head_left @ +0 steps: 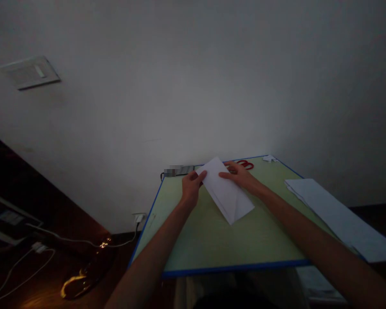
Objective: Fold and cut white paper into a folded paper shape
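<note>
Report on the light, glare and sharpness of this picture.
Head view: dim overall, the wall dull grey; head view: warm glare at lower left, amid darkness; head view: the folded paper stands out pale, its detail soft; head view: pixelation hides part of the grey item at the table.

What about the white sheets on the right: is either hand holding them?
No, the left hand and right hand are on the folded paper, away from the white sheets.
</note>
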Motion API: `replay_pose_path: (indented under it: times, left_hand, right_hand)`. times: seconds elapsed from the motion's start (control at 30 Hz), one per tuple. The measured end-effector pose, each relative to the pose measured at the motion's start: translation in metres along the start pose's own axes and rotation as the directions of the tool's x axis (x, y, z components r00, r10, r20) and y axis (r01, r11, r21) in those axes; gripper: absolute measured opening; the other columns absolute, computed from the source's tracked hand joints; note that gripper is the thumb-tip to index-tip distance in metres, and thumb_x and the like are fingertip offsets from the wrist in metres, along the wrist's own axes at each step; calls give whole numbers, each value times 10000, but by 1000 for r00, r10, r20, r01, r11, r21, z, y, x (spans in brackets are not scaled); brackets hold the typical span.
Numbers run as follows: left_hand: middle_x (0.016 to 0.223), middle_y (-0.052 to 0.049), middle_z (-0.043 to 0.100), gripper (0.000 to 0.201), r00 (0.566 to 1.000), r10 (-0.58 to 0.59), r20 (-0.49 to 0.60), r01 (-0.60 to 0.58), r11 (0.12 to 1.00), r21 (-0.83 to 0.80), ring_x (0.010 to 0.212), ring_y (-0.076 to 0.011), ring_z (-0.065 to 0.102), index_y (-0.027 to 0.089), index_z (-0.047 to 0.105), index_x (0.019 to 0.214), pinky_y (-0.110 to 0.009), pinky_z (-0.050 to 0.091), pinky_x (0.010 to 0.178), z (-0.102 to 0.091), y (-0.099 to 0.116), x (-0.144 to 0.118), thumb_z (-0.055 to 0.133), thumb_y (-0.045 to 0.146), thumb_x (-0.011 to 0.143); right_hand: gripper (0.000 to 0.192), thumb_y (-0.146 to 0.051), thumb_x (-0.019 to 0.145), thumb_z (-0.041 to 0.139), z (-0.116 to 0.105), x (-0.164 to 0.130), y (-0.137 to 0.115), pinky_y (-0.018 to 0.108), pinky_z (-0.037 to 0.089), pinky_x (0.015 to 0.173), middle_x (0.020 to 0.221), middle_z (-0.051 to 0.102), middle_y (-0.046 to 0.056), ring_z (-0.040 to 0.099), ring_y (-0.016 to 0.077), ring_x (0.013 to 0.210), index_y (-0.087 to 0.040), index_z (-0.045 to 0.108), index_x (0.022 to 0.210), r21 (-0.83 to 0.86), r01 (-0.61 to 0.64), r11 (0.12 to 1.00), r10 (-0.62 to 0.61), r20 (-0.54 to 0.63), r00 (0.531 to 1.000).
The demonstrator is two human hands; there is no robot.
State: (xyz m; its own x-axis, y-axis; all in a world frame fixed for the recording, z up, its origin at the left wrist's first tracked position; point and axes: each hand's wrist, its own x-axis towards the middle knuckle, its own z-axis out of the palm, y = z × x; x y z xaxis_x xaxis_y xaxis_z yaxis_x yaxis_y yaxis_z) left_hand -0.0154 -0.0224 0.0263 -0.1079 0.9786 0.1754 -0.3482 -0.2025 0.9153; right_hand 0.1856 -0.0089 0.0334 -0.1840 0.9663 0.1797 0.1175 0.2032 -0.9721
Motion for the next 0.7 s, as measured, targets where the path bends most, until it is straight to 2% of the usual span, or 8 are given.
replay_pose_path:
  times: [0.13,0.43,0.7]
  left_hand:
    - [899,-113,776,397,998,0,69,-3,999,41,768,-185,694,104,776,861,-321,564,773,2,-3,-3,918,369,601]
    - [818,-68,739,375,999,18,45,-22,997,75,729,-163,670,125,726,776,-303,557,733,4,-1,-6,913,402,606]
    - [753,-56,701,365,997,40,68,-47,992,114,700,-142,636,110,703,720,-284,540,728,3,0,-7,888,415,639]
  right_hand:
    - [334,-429,855,695,2,0,2,310,555,729,1137,732,90,700,211,910,-202,680,1100,25,74,997,-74,18,997]
    - [411,-414,737,798,4,-4,-3,321,549,715,1062,754,101,695,217,848,-171,703,1055,40,78,996,-76,-54,996]
    - [423,-424,695,831,4,-7,-7,327,544,712,1032,746,95,686,220,849,-174,690,1005,45,62,997,-60,-48,997]
